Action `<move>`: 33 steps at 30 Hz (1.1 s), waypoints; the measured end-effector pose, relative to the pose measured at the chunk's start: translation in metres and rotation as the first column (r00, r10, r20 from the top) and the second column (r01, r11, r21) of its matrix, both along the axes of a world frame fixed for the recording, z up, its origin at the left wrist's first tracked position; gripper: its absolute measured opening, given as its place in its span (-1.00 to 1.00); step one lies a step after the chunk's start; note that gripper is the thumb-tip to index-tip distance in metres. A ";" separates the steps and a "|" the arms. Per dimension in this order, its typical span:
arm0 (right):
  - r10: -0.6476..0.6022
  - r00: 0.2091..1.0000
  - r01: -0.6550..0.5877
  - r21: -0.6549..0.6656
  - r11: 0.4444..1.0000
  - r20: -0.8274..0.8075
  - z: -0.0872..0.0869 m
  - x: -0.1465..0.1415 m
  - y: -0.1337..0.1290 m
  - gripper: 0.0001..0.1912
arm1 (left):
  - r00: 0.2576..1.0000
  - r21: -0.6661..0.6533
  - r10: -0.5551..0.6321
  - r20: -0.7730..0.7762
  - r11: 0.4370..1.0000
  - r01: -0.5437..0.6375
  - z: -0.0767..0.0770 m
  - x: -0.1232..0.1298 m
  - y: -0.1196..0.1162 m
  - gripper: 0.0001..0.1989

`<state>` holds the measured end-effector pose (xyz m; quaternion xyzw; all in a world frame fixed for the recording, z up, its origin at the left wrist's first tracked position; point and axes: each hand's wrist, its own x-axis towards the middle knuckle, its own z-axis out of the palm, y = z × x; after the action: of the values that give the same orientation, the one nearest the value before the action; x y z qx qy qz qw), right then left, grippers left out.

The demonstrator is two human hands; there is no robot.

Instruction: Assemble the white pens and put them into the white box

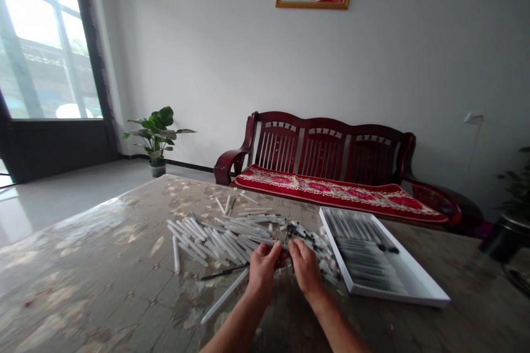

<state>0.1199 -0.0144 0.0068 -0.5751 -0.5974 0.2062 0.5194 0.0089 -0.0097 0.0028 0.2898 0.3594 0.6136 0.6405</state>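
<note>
My left hand [264, 267] and my right hand [305, 266] are close together over the table, fingers pinched around a small pen part that is mostly hidden. Beyond and left of them lies a pile of white pen tubes [223, 237]. Small black and clear pieces [327, 256] are scattered just right of my right hand. A dark pen [226, 272] and a single white tube [224, 296] lie left of my left hand. On the right, a white box [397, 299] holds rows of pens [368, 265].
The patterned table [103, 281] spreads under everything. Behind it is a dark red wooden bench [323, 146] with a red cloth [343, 192]. A potted plant [157, 135] stands at back left, and a black container [505, 237] at the right.
</note>
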 end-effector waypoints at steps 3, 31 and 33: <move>-0.034 0.986 0.030 -0.023 0.999 -0.160 0.003 0.001 0.004 -0.46 | 1.000 0.071 -0.007 0.004 0.997 0.006 -0.001 0.003 -0.001 -0.53; 0.135 0.776 0.113 -0.345 0.932 0.617 0.032 0.084 0.001 -0.81 | 0.985 -0.108 -0.085 0.153 0.989 0.103 -0.003 -0.002 0.011 -0.49; 0.177 0.749 0.047 -0.318 0.947 0.638 0.033 0.070 -0.002 -0.77 | 0.992 -0.098 0.023 0.126 0.995 -0.010 -0.004 -0.004 0.013 -0.47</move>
<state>0.1898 -0.0161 0.0397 -0.6644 -0.7209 0.1006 0.1695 0.0044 0.0038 -0.0011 0.2156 0.3495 0.6181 0.6703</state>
